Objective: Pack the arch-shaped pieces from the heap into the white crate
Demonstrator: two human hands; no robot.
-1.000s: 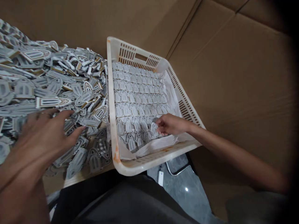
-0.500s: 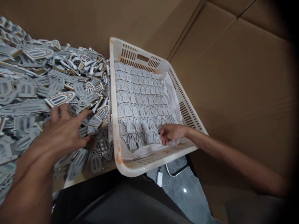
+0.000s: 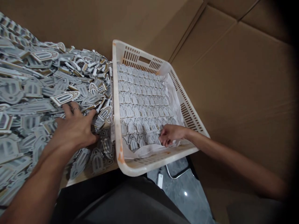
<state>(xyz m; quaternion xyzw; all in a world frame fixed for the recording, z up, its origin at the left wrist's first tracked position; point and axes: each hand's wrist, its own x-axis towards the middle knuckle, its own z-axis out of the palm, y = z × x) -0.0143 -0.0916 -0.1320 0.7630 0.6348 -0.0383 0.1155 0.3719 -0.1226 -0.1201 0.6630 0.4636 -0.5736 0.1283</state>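
Observation:
My left hand, fingers spread, rests on a heap of loose arched window-shaped pieces, grey-white with some gold-brown edges. A piece with a brown scroll pattern lies just beyond its fingertips. Inside a white plastic basket, similar pieces stand in neat overlapping rows. My right hand is at the right end of the nearest row. Its fingers are curled closed against an arched window piece there; the fingertips partly hide it.
White paper lines the basket's right and near sides. Tall cardboard stands behind and to the right. Below the basket show a grey floor, a bent metal tube and a small white device.
My left hand has shifted right and slightly forward over the heap, fingers still spread. My right hand stays almost in place at the end of the near row. The view has shifted slightly.

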